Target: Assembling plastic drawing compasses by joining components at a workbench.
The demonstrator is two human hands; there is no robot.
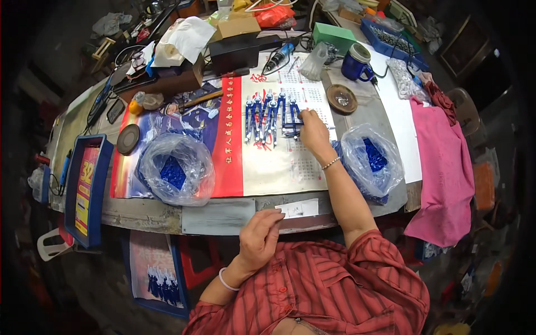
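Observation:
My right hand [314, 133] reaches over a calendar sheet [301, 173]. Its curled fingers close on the edge of a blue drawing compass [290, 118] at the right end of a group. Several more blue drawing compasses [262, 117] lie side by side to its left, legs toward me, metal tops away. My left hand [261, 237] rests at the table's front edge with nothing in it, fingers stretched, beside a small white paper [300, 209]. Clear plastic bags of small blue parts stand on both sides: a left bag [174, 167] and a right bag [373, 156].
Behind the compasses lie a hammer [201, 100], a blue power tool [281, 56], a round brown dish [341, 99] and a blue mug [357, 62]. A pink cloth [441, 173] hangs off the right edge. A blue tray [86, 190] sits at the left edge.

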